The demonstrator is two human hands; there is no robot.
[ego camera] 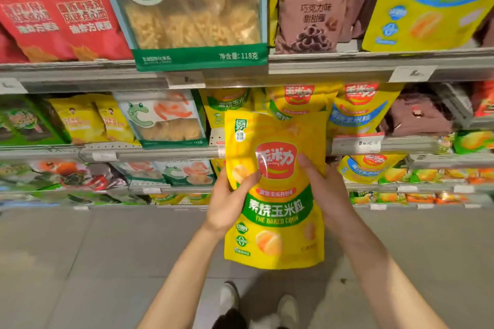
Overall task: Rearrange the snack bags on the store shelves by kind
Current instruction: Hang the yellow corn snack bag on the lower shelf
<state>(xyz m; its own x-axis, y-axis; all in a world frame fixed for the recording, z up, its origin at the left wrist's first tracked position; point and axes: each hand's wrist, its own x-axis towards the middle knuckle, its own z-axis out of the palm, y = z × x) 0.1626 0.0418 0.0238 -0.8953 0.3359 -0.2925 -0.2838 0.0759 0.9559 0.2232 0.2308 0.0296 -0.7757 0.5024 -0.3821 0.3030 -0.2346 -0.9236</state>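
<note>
floor: plain grey smooth floor (pixel 80 262) across lower frame | shelving: grey metal shelf rails (pixel 334 64) spanning the frame in tiers | white price tags (pixel 413 73) clipped to rail fronts | light: bright, even

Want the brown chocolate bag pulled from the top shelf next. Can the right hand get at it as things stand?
Probably not yet: the right hand and the left hand both grip the yellow corn bag. The brown chocolate bag itself stands unblocked at the shelf front.
</note>
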